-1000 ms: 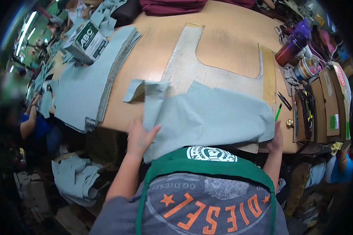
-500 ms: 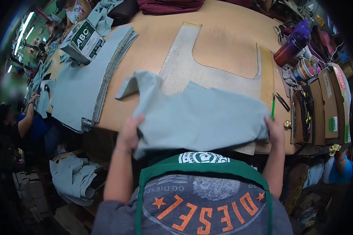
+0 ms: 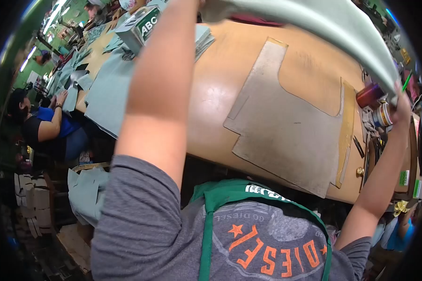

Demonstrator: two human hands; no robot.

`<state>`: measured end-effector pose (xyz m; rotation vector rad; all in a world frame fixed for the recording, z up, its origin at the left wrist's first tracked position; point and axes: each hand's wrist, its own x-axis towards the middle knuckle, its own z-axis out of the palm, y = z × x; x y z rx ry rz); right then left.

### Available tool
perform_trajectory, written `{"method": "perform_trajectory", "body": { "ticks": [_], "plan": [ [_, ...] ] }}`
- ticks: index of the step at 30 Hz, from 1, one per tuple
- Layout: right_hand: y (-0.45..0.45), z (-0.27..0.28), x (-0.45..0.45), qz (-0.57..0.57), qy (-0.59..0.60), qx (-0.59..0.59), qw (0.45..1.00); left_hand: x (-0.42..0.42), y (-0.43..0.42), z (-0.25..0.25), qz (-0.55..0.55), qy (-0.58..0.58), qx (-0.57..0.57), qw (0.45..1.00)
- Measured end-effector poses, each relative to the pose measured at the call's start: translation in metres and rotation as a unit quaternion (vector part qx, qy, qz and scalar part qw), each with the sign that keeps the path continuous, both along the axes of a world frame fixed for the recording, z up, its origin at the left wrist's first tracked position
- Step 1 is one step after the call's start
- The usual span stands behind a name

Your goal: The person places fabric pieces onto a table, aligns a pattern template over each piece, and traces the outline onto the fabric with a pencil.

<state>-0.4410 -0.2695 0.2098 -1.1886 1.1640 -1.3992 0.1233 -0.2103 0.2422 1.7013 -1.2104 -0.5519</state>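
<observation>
A pale green cloth piece [image 3: 314, 21] is lifted high, stretched between both raised arms and blurred by motion. My right hand [image 3: 400, 108] grips its right end, with a green pencil [image 3: 407, 80] sticking up from the fingers. The raised left forearm runs to the top edge, where my left hand is almost wholly cut off at the cloth's left end. Below the cloth, a grey-brown pattern board [image 3: 290, 119] with a curved cutout and yellow tape lies uncovered on the wooden table [image 3: 211, 93].
Stacked pale green cloth [image 3: 109, 96] lies left, under an ABC box [image 3: 138, 29]. A co-worker [image 3: 56, 124] sits at the far left. Right are a purple-red bottle [image 3: 369, 95], a white tub [image 3: 382, 115], black snips [image 3: 358, 146] and cardboard boxes [image 3: 410, 164].
Both arms have swung up and forward, lifting the cloth off the board to the top of the view. The board is now exposed, and the camera view has shifted.
</observation>
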Motion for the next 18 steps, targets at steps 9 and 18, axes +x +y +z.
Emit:
{"method": "perform_trajectory", "body": {
  "ticks": [9,18],
  "plan": [
    [0.132,-0.262,-0.005,-0.061,0.354,0.127,0.924,-0.040,0.113,-0.216,-0.106,0.627,0.164,0.754],
    [0.164,-0.245,0.036,-0.152,0.604,0.098,0.776,0.032,0.087,-0.199,0.019,-0.208,0.091,0.974]
  ]
}}
